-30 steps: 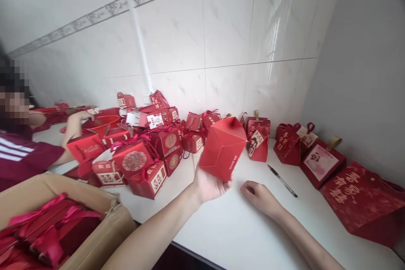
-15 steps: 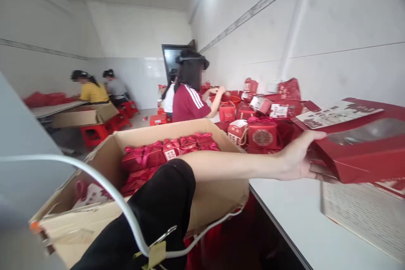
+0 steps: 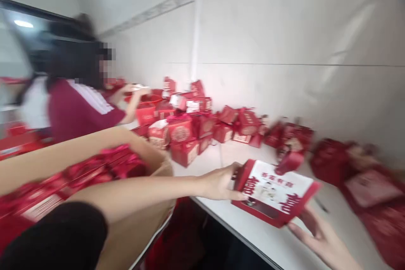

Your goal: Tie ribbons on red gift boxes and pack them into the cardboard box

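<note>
A red gift box (image 3: 262, 213) with a clear window and a white printed top panel hangs tilted over the white table. My left hand (image 3: 221, 183) reaches across from the left and grips the box's left end, thumb along the front. At its lower right corner is my right hand (image 3: 319, 234), thumb on the near side and fingers partly hidden behind the box. Both hands are closed on it. A red ribbon or handle piece (image 3: 290, 162) shows at the box's top edge, blurred.
A cardboard carton (image 3: 104, 137) of red boxes stands at left against the table (image 3: 218, 213). Red gift boxes (image 3: 180, 130) are piled along the wall, and more red packaging (image 3: 373, 202) lies at right. A co-worker in a maroon shirt (image 3: 82, 109) works at far left.
The view has swung right. My left hand has brought the gift box in from the right, and the box has turned to show its printed panel. My right hand has come into view at it.
</note>
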The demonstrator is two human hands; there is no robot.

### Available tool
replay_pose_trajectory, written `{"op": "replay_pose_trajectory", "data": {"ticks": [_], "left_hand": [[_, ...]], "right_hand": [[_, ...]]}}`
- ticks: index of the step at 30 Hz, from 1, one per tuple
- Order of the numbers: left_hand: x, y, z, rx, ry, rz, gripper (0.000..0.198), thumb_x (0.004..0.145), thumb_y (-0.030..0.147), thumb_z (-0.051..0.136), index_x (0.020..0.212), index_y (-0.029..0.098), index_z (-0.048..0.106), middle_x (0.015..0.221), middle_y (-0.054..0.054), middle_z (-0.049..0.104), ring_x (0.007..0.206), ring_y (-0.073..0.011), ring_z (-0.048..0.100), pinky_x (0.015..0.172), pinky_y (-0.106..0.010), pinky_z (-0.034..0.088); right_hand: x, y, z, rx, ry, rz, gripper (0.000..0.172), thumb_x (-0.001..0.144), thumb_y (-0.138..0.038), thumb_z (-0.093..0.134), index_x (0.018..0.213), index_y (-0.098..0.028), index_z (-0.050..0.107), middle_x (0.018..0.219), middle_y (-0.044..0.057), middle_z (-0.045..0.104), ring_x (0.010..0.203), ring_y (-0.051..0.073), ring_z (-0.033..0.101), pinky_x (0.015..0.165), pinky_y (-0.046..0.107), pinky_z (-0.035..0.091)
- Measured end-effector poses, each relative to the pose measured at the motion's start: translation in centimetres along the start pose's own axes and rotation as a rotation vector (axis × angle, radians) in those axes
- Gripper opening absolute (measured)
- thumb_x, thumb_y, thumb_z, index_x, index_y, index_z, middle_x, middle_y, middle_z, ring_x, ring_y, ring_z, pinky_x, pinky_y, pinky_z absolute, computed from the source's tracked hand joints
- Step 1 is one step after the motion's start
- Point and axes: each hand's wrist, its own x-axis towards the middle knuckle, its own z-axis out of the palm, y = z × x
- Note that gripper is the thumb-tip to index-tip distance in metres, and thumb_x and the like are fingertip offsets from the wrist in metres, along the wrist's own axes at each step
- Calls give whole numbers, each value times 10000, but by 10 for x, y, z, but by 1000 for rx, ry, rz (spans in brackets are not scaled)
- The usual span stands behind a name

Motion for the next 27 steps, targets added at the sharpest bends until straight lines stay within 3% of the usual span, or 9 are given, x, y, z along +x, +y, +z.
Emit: {"op": "replay_pose_trajectory", "data": {"ticks": [2, 5, 8, 12, 14, 16, 20, 23, 27], "left_hand": [[18, -14, 11, 28, -78, 2, 611, 690, 348, 676, 1222, 176, 431, 1215, -111, 532, 1108, -269, 524, 944, -385, 418], [40, -33, 34, 38, -251, 21, 618, 658, 388, 705, 1187, 206, 439, 1143, -78, 585, 1055, -267, 558, 906, -388, 437], [54, -52, 56, 36, -330, 64, 711, 690, 404, 673, 1280, 197, 335, 1282, -112, 497, 1168, -274, 479, 966, -406, 393], [72, -78, 75, 130, -179, 72, 552, 803, 299, 508, 1294, 150, 305, 1350, -154, 406, 1236, -266, 400, 1019, -444, 337], [80, -88, 81, 158, -76, 76, 446, 827, 252, 445, 1251, 160, 342, 1299, -139, 452, 1208, -246, 431, 1006, -440, 358], [85, -95, 86, 188, 10, 89, 387, 826, 207, 420, 1209, 185, 367, 1237, -109, 495, 1183, -222, 454, 1005, -427, 368], [86, -100, 93, 296, 82, 100, 369, 776, 112, 432, 1136, 193, 417, 1144, -88, 535, 1134, -217, 480, 994, -425, 381], [82, -101, 96, 336, 93, 87, 345, 762, 94, 439, 1094, 187, 445, 1089, -85, 550, 1086, -226, 502, 962, -425, 406], [80, -100, 97, 373, 106, 66, 340, 756, 86, 435, 1083, 180, 445, 1062, -88, 552, 1065, -230, 506, 948, -421, 415]], "right_hand": [[-15, -13, -10, -43, -8, 48, 514, 695, -473, 635, 1114, -188, 552, 1082, 131, 618, 1005, 312, 585, 830, 382, 516], [-25, -32, -21, -102, -5, 113, 365, 729, -408, 607, 1011, -177, 591, 940, 96, 658, 850, 272, 630, 751, 356, 533], [-27, -34, -42, -110, -11, 147, 283, 739, -357, 601, 957, -175, 597, 901, 65, 665, 813, 249, 629, 726, 341, 529], [-17, -9, -80, -101, 348, 266, 419, 756, -447, 573, 1049, -153, 517, 1026, 103, 645, 883, 267, 626, 747, 363, 523], [-2, 7, -93, -243, 602, 400, 504, 768, -481, 553, 1128, -147, 440, 1076, 133, 622, 907, 282, 623, 718, 357, 520], [18, 20, -97, -512, 695, 600, 541, 799, -469, 529, 1173, -108, 379, 1056, 178, 617, 904, 306, 624, 699, 362, 509], [55, 42, -78, -830, 509, 835, 545, 844, -424, 514, 1162, -4, 375, 875, 222, 637, 821, 342, 643, 705, 389, 494], [71, 52, -64, -821, 476, 876, 565, 852, -399, 514, 1177, 39, 367, 871, 240, 630, 836, 349, 639, 693, 389, 500], [75, 46, -70, -798, 436, 911, 517, 830, -438, 539, 1086, 10, 498, 848, 251, 627, 851, 369, 630, 668, 425, 499]]}}
